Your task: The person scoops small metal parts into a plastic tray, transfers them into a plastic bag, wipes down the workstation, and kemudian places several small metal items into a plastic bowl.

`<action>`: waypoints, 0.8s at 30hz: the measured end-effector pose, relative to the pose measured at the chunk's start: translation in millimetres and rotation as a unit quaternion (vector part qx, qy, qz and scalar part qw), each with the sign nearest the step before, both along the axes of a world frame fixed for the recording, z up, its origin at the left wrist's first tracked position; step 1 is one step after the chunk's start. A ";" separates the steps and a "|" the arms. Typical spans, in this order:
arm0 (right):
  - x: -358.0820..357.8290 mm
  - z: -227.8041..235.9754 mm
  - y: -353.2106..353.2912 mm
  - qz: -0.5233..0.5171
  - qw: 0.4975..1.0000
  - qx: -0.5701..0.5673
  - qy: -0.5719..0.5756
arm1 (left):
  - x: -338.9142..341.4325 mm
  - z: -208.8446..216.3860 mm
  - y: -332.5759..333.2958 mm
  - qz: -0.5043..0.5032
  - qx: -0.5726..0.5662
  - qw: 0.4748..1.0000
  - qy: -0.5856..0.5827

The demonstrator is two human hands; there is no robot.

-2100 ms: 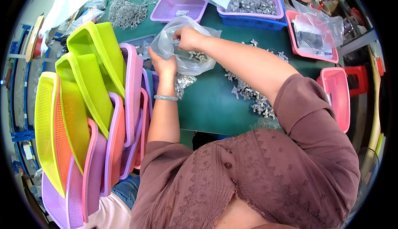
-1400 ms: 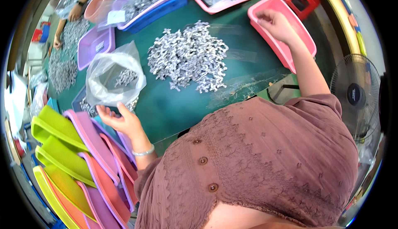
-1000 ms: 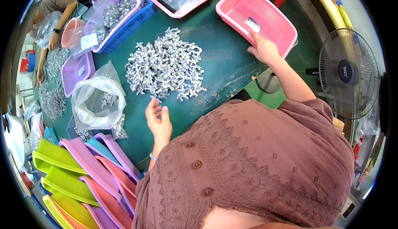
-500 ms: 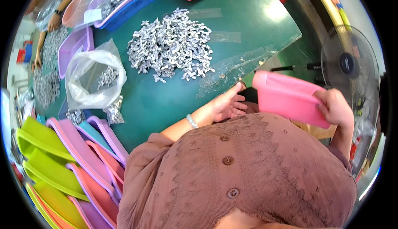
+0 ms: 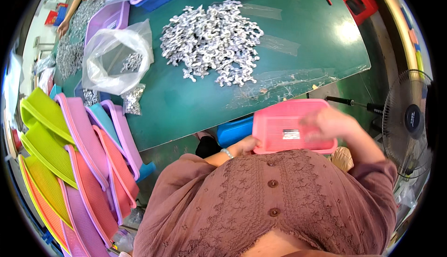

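Note:
A pink plastic basket (image 5: 272,117) is held in front of my torso, just off the table's near edge, its inside facing me. My left hand (image 5: 247,146) has its fingers closed around the basket's left end. Over the right part of the basket is my right hand (image 5: 328,124), its fingers smeared by motion. Inside the basket shows a small silvery-white rectangle (image 5: 291,134), too unclear to name. Beyond, a heap of small silvery metal parts (image 5: 212,40) lies on the green table (image 5: 186,110).
An open clear plastic bag (image 5: 116,80) with metal parts stands left of the heap. Stacked colourful baskets (image 5: 84,136) fill the left side. A blue container (image 5: 234,132) sits below the table edge. A fan (image 5: 412,117) stands right. A co-worker's hand (image 5: 63,28) is at far left.
The pink basket has moved left and turned to face me. My left hand, open before, now grips its left end. My right hand has left the basket's right end and moved over it.

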State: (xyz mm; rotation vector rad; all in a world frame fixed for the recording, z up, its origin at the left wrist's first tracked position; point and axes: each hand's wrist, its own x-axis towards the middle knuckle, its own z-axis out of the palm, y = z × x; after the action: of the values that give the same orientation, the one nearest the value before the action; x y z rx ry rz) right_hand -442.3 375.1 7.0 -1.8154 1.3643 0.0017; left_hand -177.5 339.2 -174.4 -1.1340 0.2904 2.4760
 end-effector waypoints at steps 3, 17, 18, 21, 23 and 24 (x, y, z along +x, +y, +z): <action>14.7 12.6 -106.0 -0.047 0.973 -0.224 0.005 | 53.0 -39.1 7.6 0.030 -0.128 0.991 0.018; 71.0 -51.7 -288.2 -0.001 0.888 -0.445 0.116 | 113.2 -29.2 -15.7 0.291 -0.218 0.930 -0.048; 63.8 -50.6 -287.5 -0.010 0.893 -0.437 0.111 | 114.0 -27.8 -17.9 0.289 -0.214 0.932 -0.045; 44.4 -42.4 -283.0 -0.033 0.907 -0.406 0.112 | 113.4 -21.1 -22.4 0.283 -0.210 0.935 -0.041; 34.6 -42.3 -279.1 -0.039 0.896 -0.394 0.198 | 111.7 -16.4 -23.9 0.281 -0.216 0.934 -0.045; 32.2 -40.8 -277.7 -0.042 0.889 -0.387 0.242 | 111.3 -14.6 -24.2 0.282 -0.220 0.933 -0.044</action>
State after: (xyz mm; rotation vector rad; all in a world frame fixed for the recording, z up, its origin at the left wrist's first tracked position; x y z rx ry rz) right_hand -410.1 97.5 -33.8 -2.5253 1.9857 -0.1710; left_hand -66.1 315.1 -189.0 -1.7055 0.5864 2.9286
